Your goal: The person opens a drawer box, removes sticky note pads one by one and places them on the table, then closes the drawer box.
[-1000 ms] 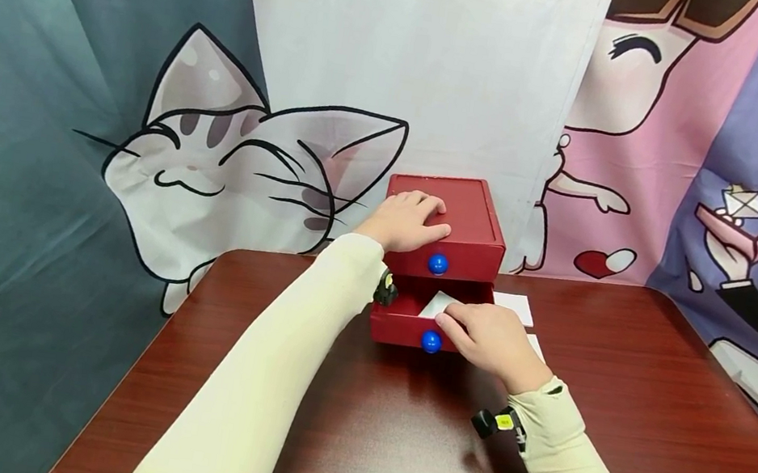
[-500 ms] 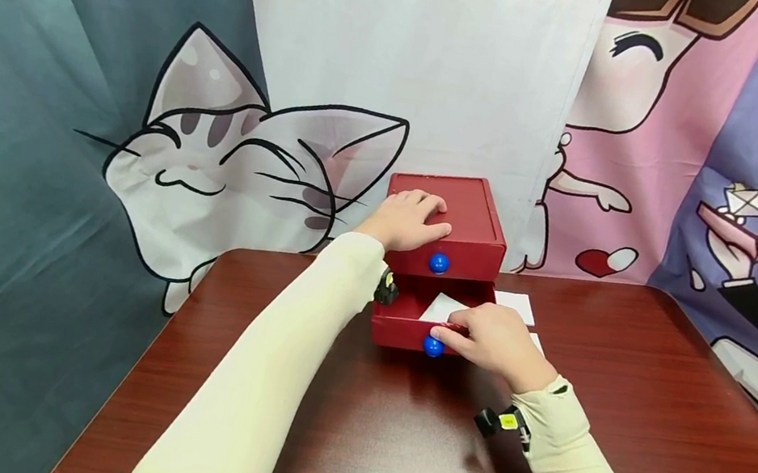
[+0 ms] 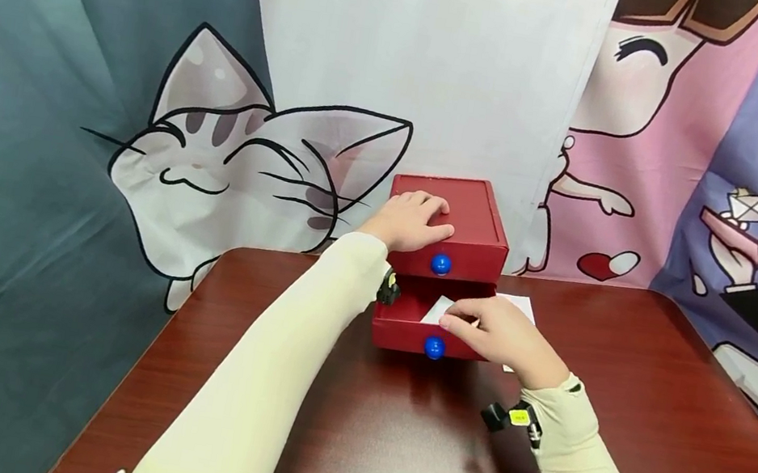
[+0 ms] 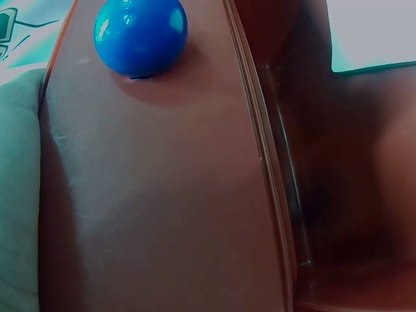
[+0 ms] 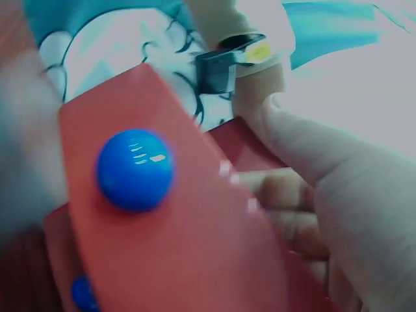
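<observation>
Holding paper (image 3: 436, 311), the lower drawer (image 3: 399, 336) protrudes, left grip (image 3: 407, 221) relaxed, right grip (image 3: 502, 339) closure unclear

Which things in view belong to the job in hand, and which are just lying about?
Seemingly in the job:
red box, left hand resting on top
open lower drawer, right hand at its front
white paper inside

Probably just there:
white paper beside the box (role uncertain)
table
printed backdrop
</observation>
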`<state>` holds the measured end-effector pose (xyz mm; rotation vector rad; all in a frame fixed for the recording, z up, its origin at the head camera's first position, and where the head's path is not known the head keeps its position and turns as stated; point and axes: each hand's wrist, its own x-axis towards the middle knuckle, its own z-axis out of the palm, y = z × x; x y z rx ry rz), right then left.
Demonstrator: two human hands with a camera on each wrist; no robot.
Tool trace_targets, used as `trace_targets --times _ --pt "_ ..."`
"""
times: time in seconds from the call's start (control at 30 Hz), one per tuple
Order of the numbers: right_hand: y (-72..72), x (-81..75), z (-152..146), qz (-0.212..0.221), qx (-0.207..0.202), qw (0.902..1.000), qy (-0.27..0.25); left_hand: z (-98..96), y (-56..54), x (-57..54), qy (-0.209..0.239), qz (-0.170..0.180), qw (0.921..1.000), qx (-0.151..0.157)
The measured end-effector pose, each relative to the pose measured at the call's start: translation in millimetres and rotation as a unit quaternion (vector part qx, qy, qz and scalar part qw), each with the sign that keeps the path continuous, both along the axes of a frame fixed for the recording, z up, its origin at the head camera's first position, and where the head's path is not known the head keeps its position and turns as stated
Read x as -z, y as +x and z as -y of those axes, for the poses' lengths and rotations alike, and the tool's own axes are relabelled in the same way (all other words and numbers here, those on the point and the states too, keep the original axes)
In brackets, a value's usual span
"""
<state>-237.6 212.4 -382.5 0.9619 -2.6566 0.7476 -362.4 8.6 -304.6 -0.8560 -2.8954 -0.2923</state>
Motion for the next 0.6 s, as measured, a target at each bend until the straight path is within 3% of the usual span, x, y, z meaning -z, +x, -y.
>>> trace_targets --times 0.13,0.27,0.43,0.6 --pt "-7.8 -14.5 0 -0.007 -0.009 0.9998 -0.016 -0.4 -1.0 1.8 -0.002 0.002 1.0000 -0.001" --pt "-21.2 -27.0 6 0.000 -0.015 0.9975 0.069 1.0 -1.3 2.3 -0.002 -0.001 1.0000 -0.005" --pt "-38.0 -27.1 14 0.053 -0.023 0.9809 0.186 -0.5 0.0 1.1 0.001 0.002 1.0000 -0.006" --pt "-44.9 -24.9 20 0.074 -0.023 0.9703 0.229 -4.6 -0.9 0.0 -0.004 0.005 1.0000 -0.006"
